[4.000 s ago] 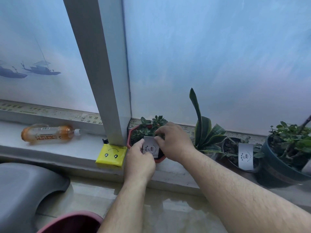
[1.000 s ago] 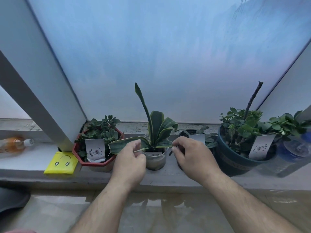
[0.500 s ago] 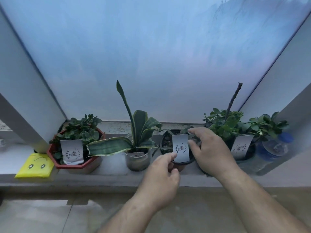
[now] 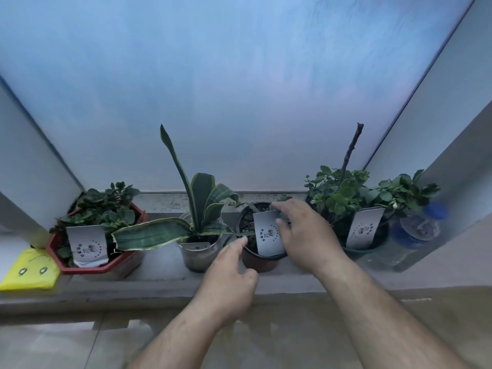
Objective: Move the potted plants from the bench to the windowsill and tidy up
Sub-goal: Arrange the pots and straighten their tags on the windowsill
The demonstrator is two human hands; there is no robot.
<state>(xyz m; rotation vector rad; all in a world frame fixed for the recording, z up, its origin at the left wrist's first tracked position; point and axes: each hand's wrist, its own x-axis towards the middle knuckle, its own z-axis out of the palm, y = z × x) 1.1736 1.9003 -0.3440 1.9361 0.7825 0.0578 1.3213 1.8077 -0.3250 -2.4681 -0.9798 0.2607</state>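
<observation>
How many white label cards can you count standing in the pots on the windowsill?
4: one in the red pot at left, one low in the metal pot, one in the brown pot by the right hand, one in the dark pot. Leaves might hide others.

Four potted plants stand upright in a row on the windowsill [image 4: 165,272]; at the left, a red octagonal pot [image 4: 101,265] of small-leaved greenery with a white label; beside it a silvery pot [image 4: 198,255] with a tall striped-leaf plant; then a small dark pot [image 4: 259,262] carrying a white card; at the right, a dark pot [image 4: 364,249] of bushy leaves with a bare twig.
</observation>
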